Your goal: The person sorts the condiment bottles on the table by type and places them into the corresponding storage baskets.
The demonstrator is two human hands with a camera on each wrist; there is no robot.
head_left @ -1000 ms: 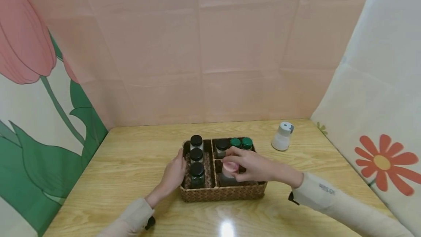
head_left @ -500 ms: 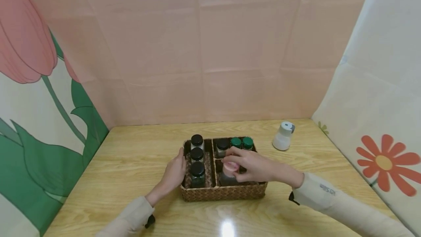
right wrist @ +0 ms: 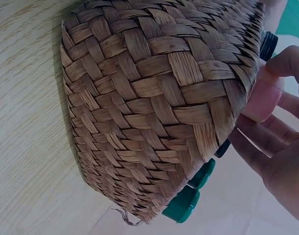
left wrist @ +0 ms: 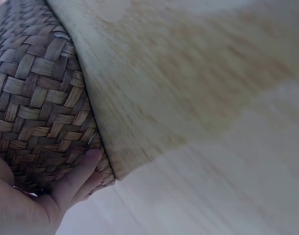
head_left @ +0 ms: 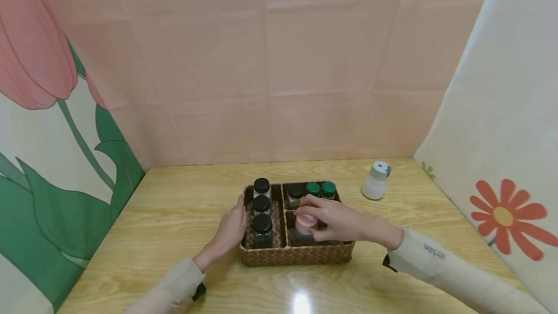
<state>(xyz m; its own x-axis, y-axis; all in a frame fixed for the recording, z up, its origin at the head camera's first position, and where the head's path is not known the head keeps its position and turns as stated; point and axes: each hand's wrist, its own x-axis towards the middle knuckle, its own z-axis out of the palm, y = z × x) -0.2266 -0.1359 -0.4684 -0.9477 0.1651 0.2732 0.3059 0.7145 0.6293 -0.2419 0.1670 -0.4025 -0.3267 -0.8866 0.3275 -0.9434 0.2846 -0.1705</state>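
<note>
A woven basket (head_left: 296, 257) with dividers sits on the table. In its front right compartment stands a jar with a pink lid (head_left: 306, 220); my right hand (head_left: 333, 219) pinches that lid between thumb and fingers, as the right wrist view also shows. My left hand (head_left: 231, 227) rests against the basket's left outer wall, its fingers (left wrist: 73, 181) lying nearly straight on the weave. Inside the left compartment, three black-lidded jars (head_left: 262, 229) stand in a row. The back right compartment holds another black-lidded jar (head_left: 295, 194) and two green-lidded jars (head_left: 328, 189).
A white bottle with a grey part on its top (head_left: 376, 180) stands at the back right of the wooden table (head_left: 187, 197). A plain pink sheet (head_left: 270, 62) hangs behind, with flower-printed sheets on both sides.
</note>
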